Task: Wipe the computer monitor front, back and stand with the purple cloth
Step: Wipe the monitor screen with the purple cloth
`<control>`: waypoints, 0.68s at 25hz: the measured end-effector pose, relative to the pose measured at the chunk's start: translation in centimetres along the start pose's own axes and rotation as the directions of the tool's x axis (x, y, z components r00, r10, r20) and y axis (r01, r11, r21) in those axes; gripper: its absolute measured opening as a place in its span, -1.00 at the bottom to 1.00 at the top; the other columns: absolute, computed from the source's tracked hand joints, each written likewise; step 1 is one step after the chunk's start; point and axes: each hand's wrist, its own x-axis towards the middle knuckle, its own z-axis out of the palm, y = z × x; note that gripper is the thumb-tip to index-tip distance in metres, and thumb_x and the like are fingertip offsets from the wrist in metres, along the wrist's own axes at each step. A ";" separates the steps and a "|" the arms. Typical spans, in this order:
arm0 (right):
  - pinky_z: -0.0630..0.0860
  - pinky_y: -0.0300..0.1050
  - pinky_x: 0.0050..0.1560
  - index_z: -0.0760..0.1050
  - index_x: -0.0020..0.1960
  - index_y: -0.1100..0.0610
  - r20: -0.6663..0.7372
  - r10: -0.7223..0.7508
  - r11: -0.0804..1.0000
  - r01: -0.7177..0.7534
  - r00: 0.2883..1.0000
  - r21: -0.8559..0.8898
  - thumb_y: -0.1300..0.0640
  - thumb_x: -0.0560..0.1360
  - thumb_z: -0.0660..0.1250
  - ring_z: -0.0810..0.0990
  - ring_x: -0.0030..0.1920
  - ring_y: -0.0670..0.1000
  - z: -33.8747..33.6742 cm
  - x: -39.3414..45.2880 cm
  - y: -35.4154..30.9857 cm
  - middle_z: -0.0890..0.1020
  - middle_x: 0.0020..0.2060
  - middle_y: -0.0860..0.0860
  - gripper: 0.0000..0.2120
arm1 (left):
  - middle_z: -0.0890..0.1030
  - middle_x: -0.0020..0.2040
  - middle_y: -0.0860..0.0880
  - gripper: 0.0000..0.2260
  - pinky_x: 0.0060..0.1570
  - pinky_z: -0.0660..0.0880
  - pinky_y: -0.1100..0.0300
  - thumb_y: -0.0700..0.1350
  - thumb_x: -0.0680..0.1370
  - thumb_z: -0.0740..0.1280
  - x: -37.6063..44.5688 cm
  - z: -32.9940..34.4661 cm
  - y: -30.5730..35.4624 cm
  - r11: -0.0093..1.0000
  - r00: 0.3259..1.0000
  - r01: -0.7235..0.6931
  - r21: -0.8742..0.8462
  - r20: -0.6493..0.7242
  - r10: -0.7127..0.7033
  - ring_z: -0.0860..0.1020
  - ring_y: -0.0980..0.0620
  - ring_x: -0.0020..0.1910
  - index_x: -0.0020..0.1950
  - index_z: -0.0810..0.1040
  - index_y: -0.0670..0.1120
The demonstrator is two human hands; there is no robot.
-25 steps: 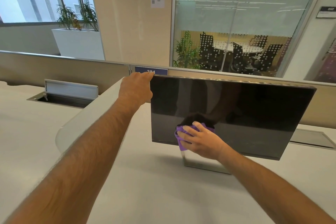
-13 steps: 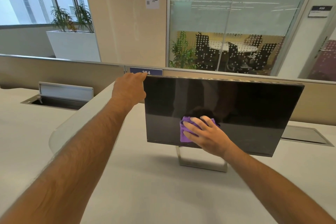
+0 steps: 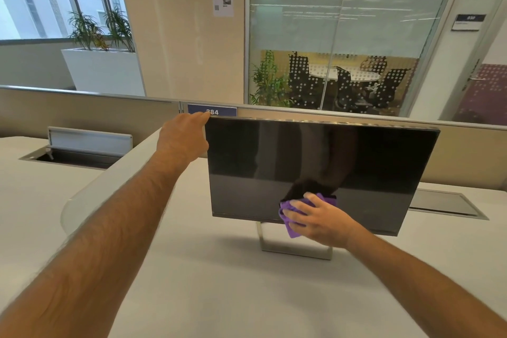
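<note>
The left hand [image 3: 184, 136] has its grip on the top left corner of the monitor [image 3: 315, 162], fingers curled over the edge. The right hand [image 3: 319, 218] presses the purple cloth [image 3: 295, 223] against the lower middle of the dark screen, fingers spread over it and slightly bent; part of the cloth hangs below the bottom edge. Just under that hand the metal stand [image 3: 295, 248] rests on the pale tabletop [image 3: 219, 282]. A blue number plate [image 3: 211, 111] sits just beyond the left hand's fingertips.
</note>
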 end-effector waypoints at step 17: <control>0.50 0.24 0.19 0.51 0.27 0.06 -0.011 0.082 0.997 -0.082 0.997 -0.003 0.08 0.09 0.72 0.51 0.28 0.21 2.4 -5.1 1.2 0.52 0.32 0.10 -0.21 | 0.44 0.44 -0.10 -0.45 0.30 0.42 -0.13 -0.17 0.56 0.35 -0.2 -0.2 0.5 0.999 0.999 0.037 -0.016 0.001 -0.037 0.46 -0.22 0.35 0.53 0.28 -0.02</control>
